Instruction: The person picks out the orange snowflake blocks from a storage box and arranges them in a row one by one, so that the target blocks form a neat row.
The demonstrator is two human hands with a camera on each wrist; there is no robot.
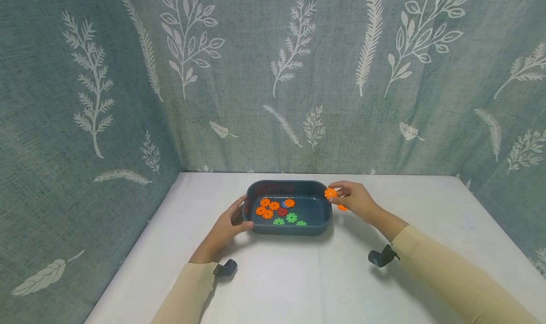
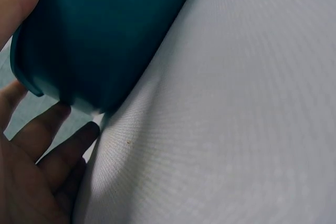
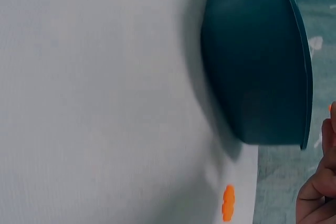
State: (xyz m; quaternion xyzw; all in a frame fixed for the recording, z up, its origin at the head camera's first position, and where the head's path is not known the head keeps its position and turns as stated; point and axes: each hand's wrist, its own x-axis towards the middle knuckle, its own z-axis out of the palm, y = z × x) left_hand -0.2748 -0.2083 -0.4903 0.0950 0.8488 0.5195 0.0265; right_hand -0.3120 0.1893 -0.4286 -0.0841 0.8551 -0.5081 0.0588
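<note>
A dark teal tray (image 1: 287, 230) with rounded corners stands on the white table. Inside lie several notched, flower-shaped plastic discs: orange (image 1: 267, 214), green (image 1: 291, 217), red (image 1: 282, 212) and a partly covered blue one. My left hand (image 1: 223, 229) grips the tray's left end, its thumb at the front corner; the left wrist view shows fingers (image 2: 44, 129) against the end wall. At the right rim, my right hand (image 1: 358, 202) pinches an orange disc (image 1: 330, 193) between thumb and fingers. Another orange disc (image 3: 228, 203) lies on the table under that hand.
White cloth (image 1: 290, 281) covers the table. Grey-green curtains (image 1: 251, 77) with white leaf prints hang behind it and at both sides. A small black camera sits on each wrist, the left one (image 1: 226, 268) and the right one (image 1: 381, 256).
</note>
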